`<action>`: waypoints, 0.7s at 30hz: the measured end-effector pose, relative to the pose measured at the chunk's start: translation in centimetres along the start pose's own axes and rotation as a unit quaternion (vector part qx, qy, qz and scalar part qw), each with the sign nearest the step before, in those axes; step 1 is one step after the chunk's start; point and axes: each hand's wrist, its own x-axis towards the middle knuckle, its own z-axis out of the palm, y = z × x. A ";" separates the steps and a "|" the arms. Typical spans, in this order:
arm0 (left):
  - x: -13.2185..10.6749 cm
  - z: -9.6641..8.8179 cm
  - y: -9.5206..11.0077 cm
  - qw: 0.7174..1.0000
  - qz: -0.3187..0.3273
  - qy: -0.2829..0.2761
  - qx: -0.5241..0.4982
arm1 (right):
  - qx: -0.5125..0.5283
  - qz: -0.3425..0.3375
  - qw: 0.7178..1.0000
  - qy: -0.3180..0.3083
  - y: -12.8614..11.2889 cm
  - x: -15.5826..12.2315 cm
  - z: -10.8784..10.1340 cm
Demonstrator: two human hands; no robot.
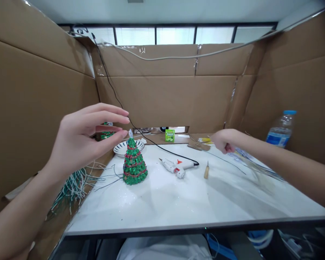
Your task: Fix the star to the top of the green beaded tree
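A small green beaded Christmas tree (134,164) with red bands and a clear tip stands upright on the white table, left of the middle. My left hand (89,126) is raised beside its tip, thumb and fingers apart with nothing between them. Out over the right back of the table, my right hand (224,141) has its fingers curled downward; what they hold, if anything, is hidden. Below and beside that hand lie a bundle of thin wires (257,164) and clear plastic packaging, partly blurred. Another green beaded piece (107,133) shows partly behind my left hand.
A white glue gun (174,168) with a black cord lies mid-table, beside a wooden-handled awl (206,171). Behind are a striped plate (120,148) and a green box (169,135). A water bottle (281,130) stands right; green and white strands (77,186) hang left. Cardboard walls surround the table.
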 end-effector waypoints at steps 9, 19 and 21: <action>0.2 0.0 -1.3 0.999 0.040 0.003 0.000 | 0.113 -0.056 0.986 -0.105 0.9 5.9 3.4; 0.3 0.0 -1.3 0.999 0.033 0.012 0.005 | 0.128 -0.096 0.986 -0.050 2.8 8.8 4.2; 0.3 0.0 -1.4 0.999 0.036 0.009 0.008 | 0.128 -0.096 0.986 -0.037 3.4 8.7 4.4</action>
